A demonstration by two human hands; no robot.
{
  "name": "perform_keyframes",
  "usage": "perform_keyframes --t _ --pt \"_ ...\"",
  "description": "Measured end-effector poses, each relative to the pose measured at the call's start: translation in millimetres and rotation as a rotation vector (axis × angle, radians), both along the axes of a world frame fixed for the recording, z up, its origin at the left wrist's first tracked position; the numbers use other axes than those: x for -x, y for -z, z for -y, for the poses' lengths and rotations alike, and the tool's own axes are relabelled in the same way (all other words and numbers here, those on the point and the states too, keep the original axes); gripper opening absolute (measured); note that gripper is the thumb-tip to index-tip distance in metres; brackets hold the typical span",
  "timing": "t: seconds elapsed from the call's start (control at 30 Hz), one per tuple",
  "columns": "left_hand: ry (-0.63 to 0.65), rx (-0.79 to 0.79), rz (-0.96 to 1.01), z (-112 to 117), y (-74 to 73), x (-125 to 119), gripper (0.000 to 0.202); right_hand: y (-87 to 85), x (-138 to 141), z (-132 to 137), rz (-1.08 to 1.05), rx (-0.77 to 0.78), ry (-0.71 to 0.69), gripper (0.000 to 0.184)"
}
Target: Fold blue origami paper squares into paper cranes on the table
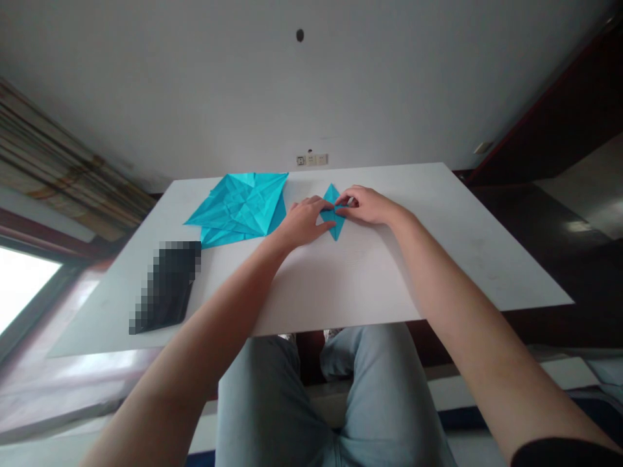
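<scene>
we press the folded paper diamond, left hand spread, right hand pinching it. uneven pressure could skew creases

One left hand, one right hand, one folded blue paper, one table
At least two creased blue sheets overlap, exact count hidden, with one pixelated dark object; three wall sockets, two dark wall spots, two denim legs and two shoes also show.
</scene>
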State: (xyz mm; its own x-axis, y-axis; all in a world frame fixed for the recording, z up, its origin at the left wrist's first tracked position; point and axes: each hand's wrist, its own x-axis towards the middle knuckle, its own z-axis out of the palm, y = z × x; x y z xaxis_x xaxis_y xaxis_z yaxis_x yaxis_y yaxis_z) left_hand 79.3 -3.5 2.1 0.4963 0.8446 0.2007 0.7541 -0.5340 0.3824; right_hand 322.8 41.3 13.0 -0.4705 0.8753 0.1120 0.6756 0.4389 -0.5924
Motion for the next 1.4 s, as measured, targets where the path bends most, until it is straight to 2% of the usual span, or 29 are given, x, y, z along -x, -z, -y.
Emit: perform_keyframes --t 0.07,0.17,0.27,0.43,0.57,0.67,0.8,0.9,1.1,1.3,1.4 --pt "-0.019 0.011 0.004 1.3 -0.4 -1.8 0.051 -2.4 0.4 1.4 -0.010 0.025 0.006 0.026" --pt "-0.083 0.025 0.035 4.3 -2.1 -4.8 0.061 -4.9 -0.4 2.2 -0.014 0.049 0.044 0.043" --pt "-0.096 0.042 0.069 5.5 -6.9 -3.8 0.058 -6.7 -4.0 0.5 -0.026 0.092 0.048 0.055" --pt "0.000 0.133 0.093 -0.8 -17.0 13.9 0.043 -10.7 -14.1 -2.2 0.054 0.091 0.030 0.056" --pt "0.128 0.221 0.172 -8.5 -18.6 29.9 0.054 -14.1 -18.9 -0.7 0.032 0.148 -0.053 0.056" --pt "0.165 0.249 0.220 -12.6 -17.2 36.1 0.061 -14.3 -20.1 0.1 0.015 0.187 -0.058 0.055" --pt "0.167 0.274 0.236 -15.4 -16.2 38.2 0.053 -12.3 -20.7 -0.1 -0.010 0.187 -0.049 0.056" --pt "0.157 0.253 0.220 -15.4 -16.0 36.2 0.048 -11.6 -19.7 0.2 -0.003 0.166 -0.044 0.058" --pt "0.143 0.087 0.188 -13.4 -16.1 30.0 0.018 -14.5 -16.4 2.6 0.009 0.155 -0.004 0.056" --pt "0.006 0.035 0.194 -10.1 -17.0 26.8 0.015 -18.7 -19.3 4.3 -0.042 0.194 -0.040 0.068" --pt "-0.075 0.004 0.196 -8.3 -14.6 21.4 0.016 -19.7 -16.1 6.2 -0.024 0.184 -0.033 0.056"
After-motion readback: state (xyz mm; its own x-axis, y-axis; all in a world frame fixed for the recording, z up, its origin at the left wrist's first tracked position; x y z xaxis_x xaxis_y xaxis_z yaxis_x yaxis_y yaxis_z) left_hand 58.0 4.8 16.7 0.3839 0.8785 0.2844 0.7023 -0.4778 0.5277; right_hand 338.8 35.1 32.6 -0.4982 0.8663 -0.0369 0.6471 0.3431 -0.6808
